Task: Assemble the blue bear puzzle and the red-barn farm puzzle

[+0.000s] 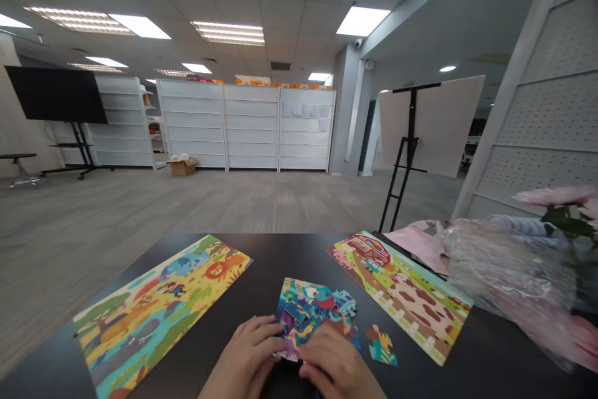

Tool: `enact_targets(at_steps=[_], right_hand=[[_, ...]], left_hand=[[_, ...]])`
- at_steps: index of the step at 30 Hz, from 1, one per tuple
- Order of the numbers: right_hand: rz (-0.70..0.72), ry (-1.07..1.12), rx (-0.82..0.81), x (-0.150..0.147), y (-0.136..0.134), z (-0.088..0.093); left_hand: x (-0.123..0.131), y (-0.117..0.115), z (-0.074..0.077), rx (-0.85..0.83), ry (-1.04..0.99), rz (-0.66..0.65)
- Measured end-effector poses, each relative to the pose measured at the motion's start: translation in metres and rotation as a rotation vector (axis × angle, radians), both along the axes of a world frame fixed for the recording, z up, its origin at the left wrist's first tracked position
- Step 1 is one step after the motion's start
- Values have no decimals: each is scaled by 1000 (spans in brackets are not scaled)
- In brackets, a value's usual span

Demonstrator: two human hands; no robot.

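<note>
A loose heap of colourful jigsaw pieces (313, 315) lies at the front of the dark table (289, 256). My left hand (245, 349) grips the heap's left edge, and my right hand (334, 361) presses over its near side. The hands hide the lower part of the heap. One separate piece (380, 346) lies to the right of my right hand, apart from it. Left of the heap is a jungle-animal puzzle board (159, 305), and to the right a farm-scene puzzle board (402, 290). Neither hand touches a board.
Crumpled clear plastic wrap (504, 268) and pink artificial flowers (555, 197) sit at the table's right end, beside a pink sheet (420, 246). Beyond the table edge are a carpeted floor, white shelving (247, 128), a black easel (408, 150) and a cardboard box (182, 166).
</note>
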State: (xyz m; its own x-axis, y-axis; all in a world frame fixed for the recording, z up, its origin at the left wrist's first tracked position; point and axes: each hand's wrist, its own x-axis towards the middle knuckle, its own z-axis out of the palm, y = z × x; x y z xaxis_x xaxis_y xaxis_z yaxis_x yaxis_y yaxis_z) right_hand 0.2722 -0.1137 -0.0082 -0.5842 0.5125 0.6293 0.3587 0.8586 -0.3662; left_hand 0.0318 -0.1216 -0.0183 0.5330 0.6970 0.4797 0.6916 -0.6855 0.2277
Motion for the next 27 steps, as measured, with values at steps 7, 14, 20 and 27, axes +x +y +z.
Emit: enact_targets(at_steps=[7,14,20,27], right_hand=[[-131,-13,-98,-3,2,-7],[-112,3,-100,1,1,0],[-230,65,-218,4,2,-2],[66,-73,-192,1,-3,6]], left_hand=[[4,-5,1,30,-147,-12],[5,-4,3,-69,-268,64],[0,-4,7,-18,11,-18],[-5,12,-19,-20,185,24]])
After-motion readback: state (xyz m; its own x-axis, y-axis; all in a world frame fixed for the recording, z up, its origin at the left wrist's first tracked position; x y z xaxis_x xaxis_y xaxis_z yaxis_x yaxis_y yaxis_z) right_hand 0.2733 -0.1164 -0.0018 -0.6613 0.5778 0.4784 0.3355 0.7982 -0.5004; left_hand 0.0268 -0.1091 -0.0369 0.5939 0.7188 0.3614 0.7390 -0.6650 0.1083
